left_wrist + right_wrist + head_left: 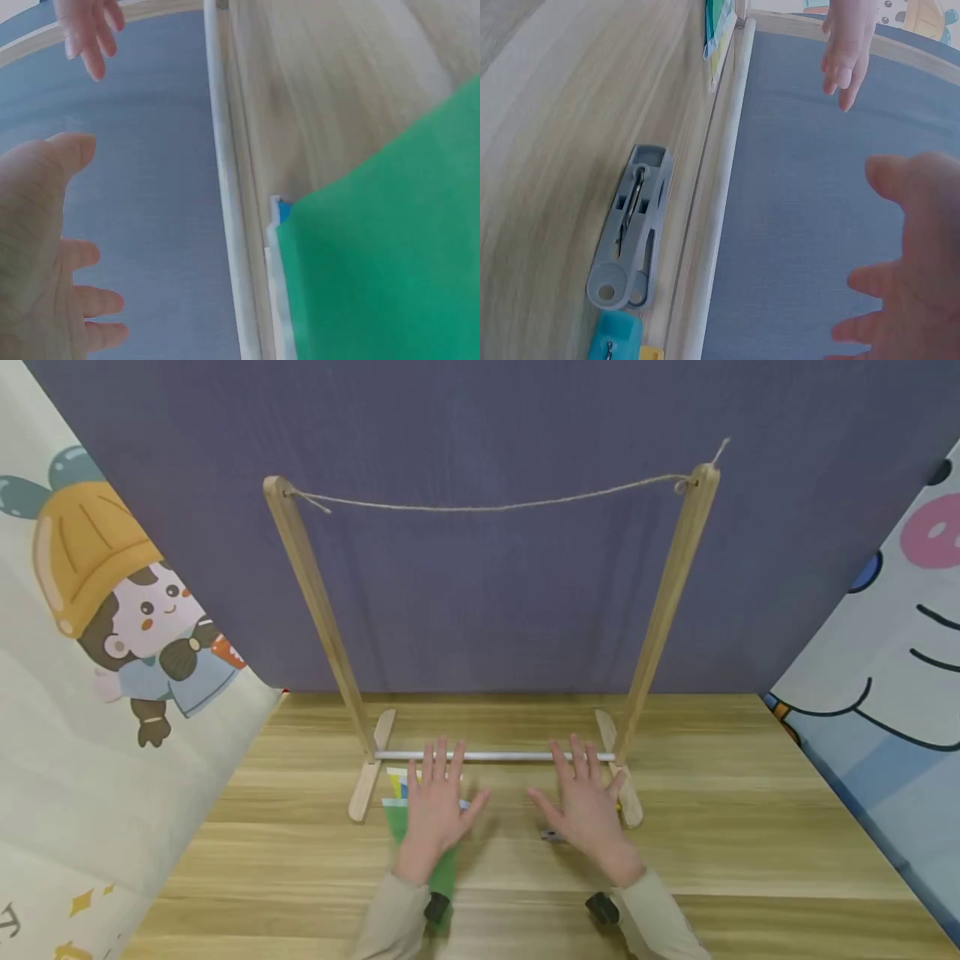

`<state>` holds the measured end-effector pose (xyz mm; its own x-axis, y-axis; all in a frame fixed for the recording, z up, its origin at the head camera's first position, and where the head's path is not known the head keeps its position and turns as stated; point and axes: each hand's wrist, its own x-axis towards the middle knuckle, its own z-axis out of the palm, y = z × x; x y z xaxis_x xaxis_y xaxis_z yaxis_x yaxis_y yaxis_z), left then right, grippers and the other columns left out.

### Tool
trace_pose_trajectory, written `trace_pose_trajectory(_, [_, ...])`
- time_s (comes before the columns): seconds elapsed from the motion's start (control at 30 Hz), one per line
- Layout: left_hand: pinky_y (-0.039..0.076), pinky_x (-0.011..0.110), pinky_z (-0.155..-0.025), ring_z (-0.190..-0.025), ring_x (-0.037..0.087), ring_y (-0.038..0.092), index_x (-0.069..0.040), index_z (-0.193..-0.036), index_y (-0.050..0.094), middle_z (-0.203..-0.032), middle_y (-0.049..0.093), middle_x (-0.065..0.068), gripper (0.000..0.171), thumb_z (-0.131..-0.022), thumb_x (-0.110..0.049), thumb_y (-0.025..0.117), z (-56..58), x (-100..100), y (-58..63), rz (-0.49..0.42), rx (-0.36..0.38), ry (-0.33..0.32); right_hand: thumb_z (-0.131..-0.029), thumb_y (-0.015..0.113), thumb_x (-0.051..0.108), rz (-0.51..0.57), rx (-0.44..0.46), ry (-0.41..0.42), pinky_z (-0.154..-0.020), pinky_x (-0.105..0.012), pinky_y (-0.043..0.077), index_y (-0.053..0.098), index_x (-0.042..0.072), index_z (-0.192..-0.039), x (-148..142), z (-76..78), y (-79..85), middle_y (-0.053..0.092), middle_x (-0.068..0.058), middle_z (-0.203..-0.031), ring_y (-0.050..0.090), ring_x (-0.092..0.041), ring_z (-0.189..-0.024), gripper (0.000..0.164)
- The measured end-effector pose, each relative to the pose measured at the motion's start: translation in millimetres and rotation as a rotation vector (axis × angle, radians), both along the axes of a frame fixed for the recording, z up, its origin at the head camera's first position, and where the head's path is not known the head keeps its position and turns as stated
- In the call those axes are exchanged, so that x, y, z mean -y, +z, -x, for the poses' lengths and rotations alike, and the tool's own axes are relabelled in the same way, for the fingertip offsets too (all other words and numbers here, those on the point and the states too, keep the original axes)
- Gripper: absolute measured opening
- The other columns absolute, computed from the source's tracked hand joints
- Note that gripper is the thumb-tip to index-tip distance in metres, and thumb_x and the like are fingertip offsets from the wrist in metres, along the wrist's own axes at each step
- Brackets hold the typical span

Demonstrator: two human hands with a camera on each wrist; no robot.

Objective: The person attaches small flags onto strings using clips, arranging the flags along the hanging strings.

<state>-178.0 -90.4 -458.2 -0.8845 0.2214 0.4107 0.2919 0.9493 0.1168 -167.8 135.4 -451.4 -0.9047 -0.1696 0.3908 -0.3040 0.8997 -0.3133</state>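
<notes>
Both hands are held palm down above the table with fingers spread, gripping nothing. My left hand (pixel 435 810) is over a small stack of coloured paper or cloth pieces, topped by a green piece (pixel 390 255) with a pale edge; the hand covers part of it in the head view. Over a grey clothespin (pixel 630 225) hovers my right hand (pixel 588 814). Beside that clothespin lie a teal one (pixel 616 336) and a bit of something yellow (pixel 652 352), both cut off by the frame. The fingertips of both hands overlap a white rod (pixel 502 757) in the head view.
A wooden stand rises behind the hands, with a left post (pixel 318 610) and a right post (pixel 667 610). Sagging twine (pixel 480 509) is tied between their tops. Dark cloth (pixel 480 610) hangs behind; printed cloths flank the wooden table (pixel 750 827).
</notes>
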Motion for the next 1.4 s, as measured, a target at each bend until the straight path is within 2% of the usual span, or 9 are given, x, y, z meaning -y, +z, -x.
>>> trace_pose_trajectory(0.2, [0.020,0.061,-0.105,-0.134,0.040,0.028,-0.006,-0.144,0.033,-0.146,0.031,0.023,0.079,-0.086,-0.055,0.054,-2.8,8,8.1,-0.055,0.036,-0.004,-0.087,0.063,0.045,0.061,0.039,0.021,-0.090,-0.079,0.017,0.030,0.007,-0.145,-6,-2.7,4.0,0.023,-0.027,-0.148,0.022,-0.048,-0.133,0.076])
trace_pose_trajectory(0.4, [0.020,0.064,-0.103,-0.133,0.043,0.028,-0.003,-0.144,0.031,-0.145,0.032,0.025,0.077,-0.086,-0.046,0.059,-5.8,23,13.3,-0.177,0.073,-0.029,-0.086,0.068,0.033,0.105,-0.018,0.052,-0.090,-0.072,0.030,0.032,0.001,-0.143,-16,-5.3,2.9,0.030,-0.033,-0.141,0.032,-0.052,-0.126,0.075])
trace_pose_trajectory(0.63, [0.028,0.068,-0.096,-0.123,0.049,0.039,0.003,-0.139,0.037,-0.133,0.045,0.029,0.072,-0.082,-0.029,0.068,-9.5,43,15.3,-0.247,0.028,-0.043,-0.080,0.074,0.023,0.128,-0.078,0.074,-0.089,-0.066,0.037,0.037,-0.006,-0.137,-28,-10.5,4.3,0.037,-0.039,-0.133,0.040,-0.056,-0.116,0.074])
trace_pose_trajectory(0.83, [0.032,0.066,-0.094,-0.116,0.045,0.047,0.007,-0.127,0.050,-0.123,0.055,0.026,0.055,-0.082,-0.019,0.069,-10.1,63,10.5,-0.239,0.108,-0.001,-0.080,0.075,0.015,0.146,-0.104,0.098,-0.090,-0.064,0.039,0.040,-0.011,-0.133,-39,-14.1,-0.4,0.042,-0.039,-0.127,0.044,-0.053,-0.114,0.069])
trace_pose_trajectory(0.97, [0.041,0.060,-0.088,-0.106,0.043,0.055,0.007,-0.116,0.059,-0.113,0.061,0.024,0.041,-0.080,-0.010,0.068,-7.9,75,5.6,-0.223,0.147,-0.003,-0.079,0.073,0.003,0.175,-0.084,0.114,-0.092,-0.060,0.039,0.040,-0.014,-0.130,-45,-16.8,-4.1,0.045,-0.037,-0.127,0.045,-0.051,-0.115,0.063])
trace_pose_trajectory(1.1, [0.047,0.054,-0.081,-0.095,0.040,0.060,0.008,-0.112,0.061,-0.104,0.064,0.023,0.036,-0.079,-0.005,0.067,-4.2,84,0.4,-0.228,0.184,-0.008,-0.077,0.069,-0.009,0.195,-0.035,0.111,-0.091,-0.056,0.043,0.044,-0.015,-0.125,-51,-20.5,-6.4,0.050,-0.035,-0.121,0.050,-0.048,-0.109,0.055])
trace_pose_trajectory(1.23, [0.049,0.052,-0.077,-0.089,0.039,0.061,0.008,-0.112,0.061,-0.098,0.065,0.022,0.035,-0.079,-0.003,0.066,-0.4,90,-5.2,-0.240,0.233,-0.002,-0.076,0.067,-0.010,0.169,0.024,0.076,-0.083,-0.053,0.048,0.049,-0.015,-0.118,-56,-24.3,-8.8,0.055,-0.032,-0.111,0.055,-0.045,-0.099,0.047])
trace_pose_trajectory(1.4, [0.050,0.051,-0.075,-0.088,0.038,0.060,0.008,-0.109,0.062,-0.096,0.066,0.021,0.032,-0.078,0.000,0.067,2.4,94,-10.3,-0.252,0.276,0.010,-0.071,0.067,-0.010,0.145,0.085,0.047,-0.080,-0.052,0.049,0.053,-0.014,-0.113,-61,-26.7,-13.0,0.057,-0.030,-0.107,0.056,-0.043,-0.097,0.044])
